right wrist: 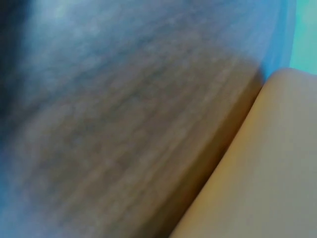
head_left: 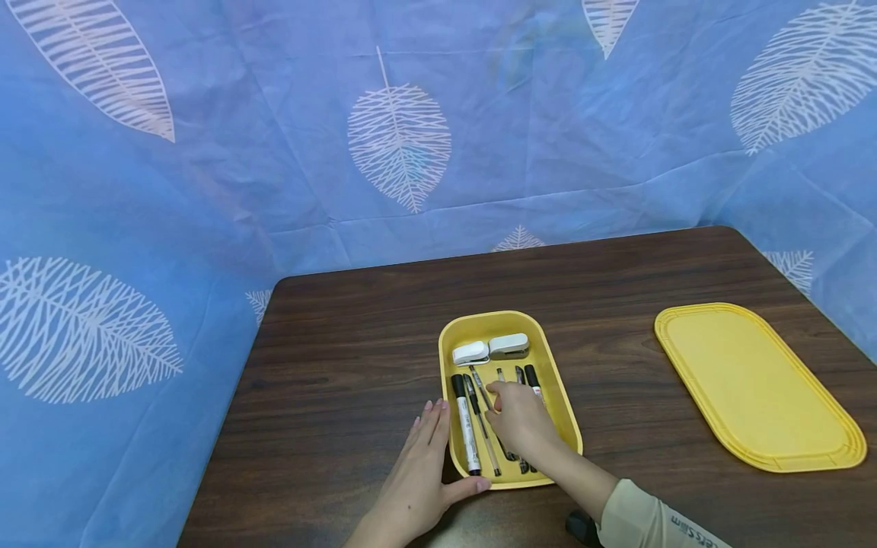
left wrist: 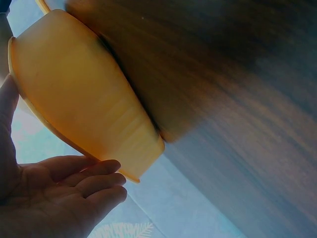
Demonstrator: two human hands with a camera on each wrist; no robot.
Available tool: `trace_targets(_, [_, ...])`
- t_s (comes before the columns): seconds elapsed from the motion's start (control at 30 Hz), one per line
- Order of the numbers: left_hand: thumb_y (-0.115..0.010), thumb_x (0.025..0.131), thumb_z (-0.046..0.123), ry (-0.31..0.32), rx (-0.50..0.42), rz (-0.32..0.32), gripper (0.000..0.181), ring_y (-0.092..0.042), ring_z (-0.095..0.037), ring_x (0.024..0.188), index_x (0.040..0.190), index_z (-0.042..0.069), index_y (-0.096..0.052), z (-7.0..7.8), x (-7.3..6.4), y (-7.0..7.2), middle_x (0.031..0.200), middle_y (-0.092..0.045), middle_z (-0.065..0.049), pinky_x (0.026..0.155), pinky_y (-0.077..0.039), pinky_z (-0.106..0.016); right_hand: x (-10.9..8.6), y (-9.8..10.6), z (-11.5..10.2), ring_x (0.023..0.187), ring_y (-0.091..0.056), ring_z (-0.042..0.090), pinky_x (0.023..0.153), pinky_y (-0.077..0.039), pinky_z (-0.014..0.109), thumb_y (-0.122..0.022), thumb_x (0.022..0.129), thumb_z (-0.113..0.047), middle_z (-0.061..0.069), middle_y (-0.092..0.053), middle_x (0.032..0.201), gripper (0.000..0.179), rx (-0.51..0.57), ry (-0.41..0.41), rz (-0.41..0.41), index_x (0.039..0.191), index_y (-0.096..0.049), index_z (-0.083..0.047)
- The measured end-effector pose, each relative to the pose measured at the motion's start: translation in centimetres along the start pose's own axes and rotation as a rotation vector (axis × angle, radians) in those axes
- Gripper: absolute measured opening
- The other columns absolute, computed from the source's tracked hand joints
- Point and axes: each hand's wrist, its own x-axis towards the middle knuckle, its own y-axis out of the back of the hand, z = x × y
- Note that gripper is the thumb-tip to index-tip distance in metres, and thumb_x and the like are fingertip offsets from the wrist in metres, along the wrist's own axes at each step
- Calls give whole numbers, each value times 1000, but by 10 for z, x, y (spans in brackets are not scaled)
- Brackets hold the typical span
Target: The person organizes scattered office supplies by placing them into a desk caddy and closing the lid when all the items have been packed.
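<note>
A yellow tray (head_left: 563, 407) holds several pens and markers, with two small white staplers (head_left: 508, 345) at its far end. My left hand (head_left: 419, 479) rests at the tray's near left corner, fingers straight along the left side and thumb on the front rim. The left wrist view shows those fingers (left wrist: 101, 181) against the rim. Inside the tray, my right hand (head_left: 524, 418) bends its fingers over a slanted black pen (head_left: 479, 380); whether they pinch it I cannot tell. Left of that lie another black pen (head_left: 471, 394) and a white marker (head_left: 467, 434) with black cap.
On the right of the dark wooden table (head_left: 342, 342) lies a flat yellow lid (head_left: 760, 388). A black object (head_left: 582, 527) shows beside the right sleeve at the near edge. Blue cloth (head_left: 288, 152) with white leaf patterns hangs behind the table.
</note>
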Motion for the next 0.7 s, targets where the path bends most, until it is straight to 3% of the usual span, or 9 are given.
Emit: trace_targets(0.7, [-67,79,61,-18,4,17,102,-20,-33,149,152,1,-26,-1,0,0,159,-26,-18,118,-25,-53,-1,12,-5,59,-49,8,52,-41,22,-78,79,-12,-3,-60,73,36,-3,19,41,113,-70,-3])
